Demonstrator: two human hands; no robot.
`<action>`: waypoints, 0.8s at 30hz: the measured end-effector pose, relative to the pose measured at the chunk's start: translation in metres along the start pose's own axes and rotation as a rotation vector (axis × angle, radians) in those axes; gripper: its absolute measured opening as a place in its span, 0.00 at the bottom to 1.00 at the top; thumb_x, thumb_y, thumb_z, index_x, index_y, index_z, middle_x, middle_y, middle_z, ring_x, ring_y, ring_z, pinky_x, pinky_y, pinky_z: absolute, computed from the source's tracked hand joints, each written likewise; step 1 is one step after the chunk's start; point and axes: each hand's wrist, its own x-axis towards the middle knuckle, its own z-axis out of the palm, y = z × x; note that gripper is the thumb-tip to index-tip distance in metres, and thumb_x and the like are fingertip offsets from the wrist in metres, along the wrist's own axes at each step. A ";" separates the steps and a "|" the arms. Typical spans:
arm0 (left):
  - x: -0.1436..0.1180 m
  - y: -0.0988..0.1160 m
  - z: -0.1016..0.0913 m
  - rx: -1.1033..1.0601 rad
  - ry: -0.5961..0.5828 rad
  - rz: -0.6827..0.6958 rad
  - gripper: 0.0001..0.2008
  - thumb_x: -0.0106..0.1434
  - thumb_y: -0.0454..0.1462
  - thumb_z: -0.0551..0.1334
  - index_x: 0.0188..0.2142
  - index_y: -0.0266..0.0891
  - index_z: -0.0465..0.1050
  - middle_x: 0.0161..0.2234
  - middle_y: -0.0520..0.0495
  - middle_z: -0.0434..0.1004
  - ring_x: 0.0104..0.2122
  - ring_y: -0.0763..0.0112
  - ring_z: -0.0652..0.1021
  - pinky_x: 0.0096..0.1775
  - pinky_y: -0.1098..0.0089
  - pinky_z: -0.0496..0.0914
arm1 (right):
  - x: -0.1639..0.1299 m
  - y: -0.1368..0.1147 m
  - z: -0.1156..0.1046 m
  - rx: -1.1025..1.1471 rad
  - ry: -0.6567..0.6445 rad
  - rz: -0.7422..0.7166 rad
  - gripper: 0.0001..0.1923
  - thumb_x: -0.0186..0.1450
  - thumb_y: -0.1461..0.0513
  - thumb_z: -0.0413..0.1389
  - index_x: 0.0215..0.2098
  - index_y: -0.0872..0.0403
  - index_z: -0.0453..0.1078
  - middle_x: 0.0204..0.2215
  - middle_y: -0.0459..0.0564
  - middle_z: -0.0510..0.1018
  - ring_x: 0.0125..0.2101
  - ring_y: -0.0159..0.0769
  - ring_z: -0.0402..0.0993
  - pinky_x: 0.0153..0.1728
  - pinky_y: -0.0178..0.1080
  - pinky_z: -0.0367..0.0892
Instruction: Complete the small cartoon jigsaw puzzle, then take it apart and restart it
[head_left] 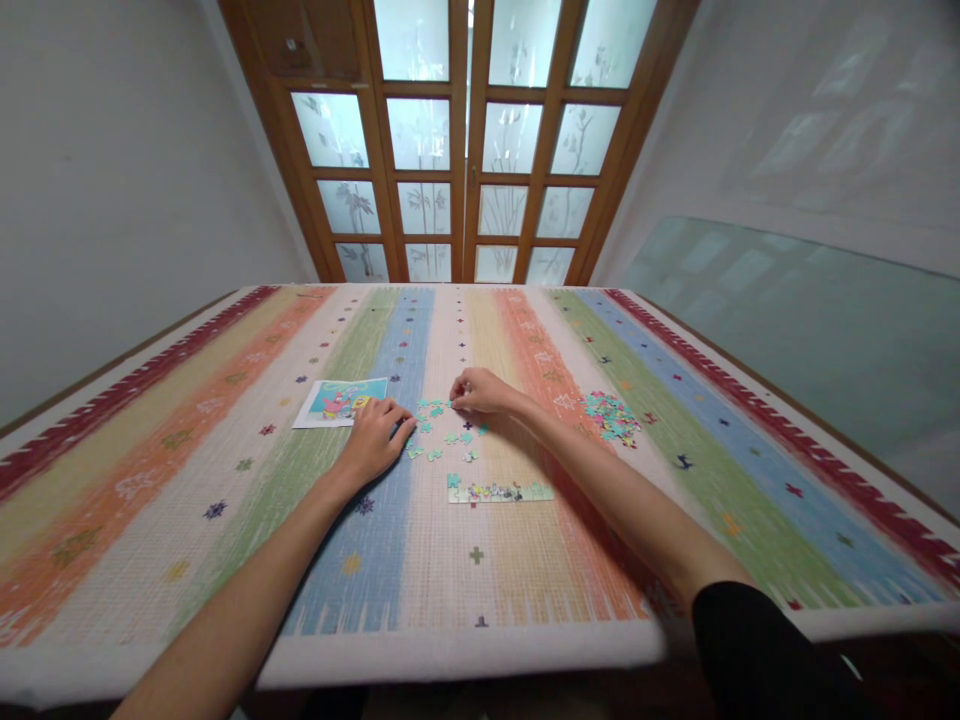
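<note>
Striped cloth covers the counter (pixel 150 440), frosted wooden doors behind.
Left hand (pixel 373 440) rests open, flat beside the picture card (pixel 339 402); right hand (pixel 480 391) pinches among loose teal puzzle pieces (pixel 442 432). A sliding forearm could, I reckon, scatter the joined strip (pixel 501 492) or the heap (pixel 611 415).

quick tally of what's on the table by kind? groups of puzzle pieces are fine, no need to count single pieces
Reference picture card: 1
Assembled puzzle strip: 1
Loose teal pieces between the hands: 1 cluster
Multicoloured piece pile: 1 pile
Hands on the table: 2, left hand and right hand
Total: 4 puzzle items, plus 2 hands
</note>
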 end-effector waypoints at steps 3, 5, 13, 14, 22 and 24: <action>0.000 0.001 -0.001 0.025 -0.005 0.006 0.14 0.72 0.42 0.54 0.38 0.40 0.78 0.40 0.42 0.77 0.44 0.54 0.72 0.51 0.53 0.65 | -0.002 0.000 -0.007 0.068 -0.023 0.014 0.04 0.58 0.69 0.64 0.32 0.59 0.80 0.28 0.50 0.82 0.29 0.33 0.74 0.32 0.34 0.65; 0.000 0.002 -0.001 0.044 -0.013 0.010 0.15 0.73 0.41 0.54 0.39 0.40 0.78 0.40 0.42 0.77 0.44 0.54 0.72 0.50 0.53 0.65 | -0.009 0.002 -0.014 0.106 -0.013 0.003 0.05 0.58 0.68 0.63 0.34 0.59 0.80 0.32 0.51 0.83 0.31 0.33 0.75 0.34 0.33 0.66; -0.002 0.009 -0.004 0.085 -0.037 0.066 0.15 0.73 0.40 0.52 0.39 0.39 0.77 0.39 0.40 0.76 0.44 0.52 0.71 0.50 0.52 0.65 | -0.073 0.029 -0.033 0.550 -0.123 0.120 0.09 0.64 0.65 0.58 0.41 0.57 0.79 0.24 0.49 0.80 0.25 0.33 0.74 0.28 0.35 0.69; -0.002 0.011 -0.004 0.085 -0.039 0.077 0.15 0.73 0.40 0.52 0.39 0.39 0.77 0.39 0.40 0.76 0.44 0.52 0.72 0.50 0.52 0.65 | -0.082 0.031 -0.034 0.596 -0.129 0.159 0.08 0.63 0.65 0.59 0.39 0.56 0.79 0.25 0.49 0.81 0.25 0.34 0.75 0.28 0.36 0.70; -0.004 0.017 -0.005 0.106 -0.046 0.093 0.13 0.71 0.38 0.54 0.40 0.39 0.77 0.40 0.39 0.77 0.45 0.50 0.72 0.49 0.52 0.65 | -0.133 0.040 -0.029 0.712 -0.110 0.313 0.06 0.66 0.62 0.61 0.40 0.57 0.76 0.29 0.56 0.84 0.29 0.37 0.82 0.30 0.37 0.75; -0.004 0.015 -0.005 0.113 -0.038 0.070 0.11 0.68 0.37 0.56 0.41 0.40 0.78 0.41 0.39 0.77 0.46 0.50 0.73 0.49 0.52 0.65 | -0.136 0.044 -0.026 0.738 -0.073 0.329 0.05 0.65 0.63 0.61 0.39 0.57 0.76 0.28 0.56 0.84 0.28 0.37 0.81 0.30 0.37 0.75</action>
